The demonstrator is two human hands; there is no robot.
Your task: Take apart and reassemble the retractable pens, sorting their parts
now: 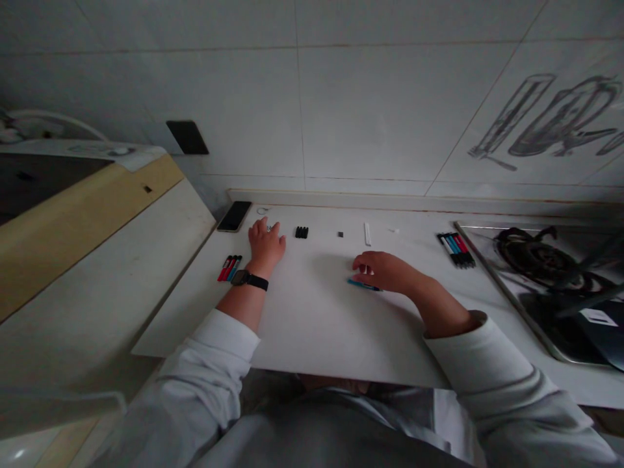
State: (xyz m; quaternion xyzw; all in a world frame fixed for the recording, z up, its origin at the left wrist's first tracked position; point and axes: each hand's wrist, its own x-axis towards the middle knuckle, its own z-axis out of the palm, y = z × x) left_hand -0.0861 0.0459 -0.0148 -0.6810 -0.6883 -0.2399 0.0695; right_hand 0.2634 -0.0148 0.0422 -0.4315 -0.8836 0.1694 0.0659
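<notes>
My left hand (266,246), with a dark watch (242,278) on its wrist, reaches over small shiny parts (269,228) near the back of the white board. Its fingers are spread, and the parts are half hidden beneath them. Loosely curved, my right hand (385,270) hovers beside a blue pen (361,284) lying on the board. Thumb and fingers look apart, with nothing visible between them. Between the hands and the wall stand a group of short black caps (301,232), tiny black pieces (340,234) and thin white sticks (367,234).
Red, blue and black pens (229,268) lie left of my left wrist; more pens (455,250) lie at the right. A phone (234,216) and a ring-like item (263,210) sit at the back left. A gas stove (546,260) borders the right; a pale cabinet (121,260) borders the left.
</notes>
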